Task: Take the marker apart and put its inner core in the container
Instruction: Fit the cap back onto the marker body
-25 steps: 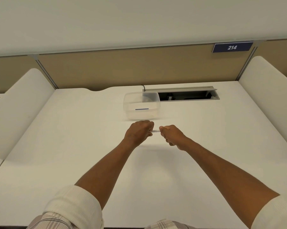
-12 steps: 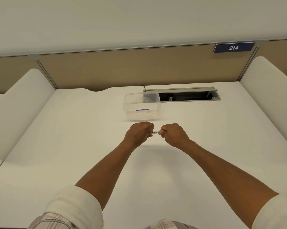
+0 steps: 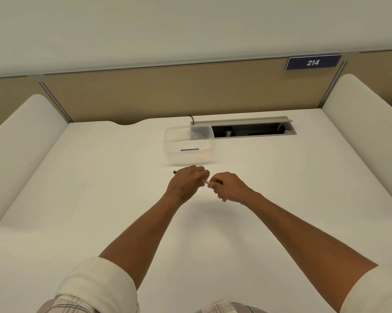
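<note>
Both hands over the white surface (image 3: 100, 199), left hand (image 3: 187, 184) now tilted, gripping the marker (image 3: 205, 182), its dark end newly poking out, right hand (image 3: 228, 188) pinching the other end, clear container (image 3: 189, 146) just beyond

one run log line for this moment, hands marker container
left hand: grips marker | right hand: grips other end | container: holds one blue-tipped piece | marker: not visibly apart
</note>
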Action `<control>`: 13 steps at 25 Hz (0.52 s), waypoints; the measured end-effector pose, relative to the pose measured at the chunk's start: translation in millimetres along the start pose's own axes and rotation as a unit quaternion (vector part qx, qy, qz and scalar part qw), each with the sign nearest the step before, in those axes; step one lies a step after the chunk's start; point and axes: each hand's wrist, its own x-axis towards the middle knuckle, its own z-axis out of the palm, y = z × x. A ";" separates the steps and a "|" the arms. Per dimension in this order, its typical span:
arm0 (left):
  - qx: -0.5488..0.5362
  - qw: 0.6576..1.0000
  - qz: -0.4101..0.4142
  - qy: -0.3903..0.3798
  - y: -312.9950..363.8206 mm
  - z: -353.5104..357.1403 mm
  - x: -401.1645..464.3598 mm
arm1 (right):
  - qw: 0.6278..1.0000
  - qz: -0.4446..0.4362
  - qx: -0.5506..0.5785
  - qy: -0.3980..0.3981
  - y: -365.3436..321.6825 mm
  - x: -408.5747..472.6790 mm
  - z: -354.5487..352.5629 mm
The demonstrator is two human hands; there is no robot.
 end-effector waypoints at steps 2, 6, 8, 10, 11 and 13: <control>-0.039 0.999 -0.013 0.009 3.8 5.7 1.4 | 0.999 -0.021 -0.014 0.028 3.7 1.5 2.8; -0.164 0.979 -0.110 0.058 1.4 16.4 4.9 | 0.996 -0.018 0.024 0.087 20.8 1.3 8.1; -0.178 0.967 -0.151 0.099 -5.4 24.0 5.2 | 0.991 0.002 0.055 0.118 29.9 1.7 10.7; -0.203 0.949 -0.213 0.115 -12.3 30.2 7.2 | 0.987 0.016 0.081 0.141 37.4 2.9 14.3; -0.231 0.935 -0.245 0.112 -14.2 32.9 9.1 | 0.985 0.021 0.089 0.146 40.7 3.1 16.0; -0.304 0.900 -0.297 0.094 -15.9 37.5 15.5 | 0.984 0.028 0.095 0.150 46.2 3.8 20.1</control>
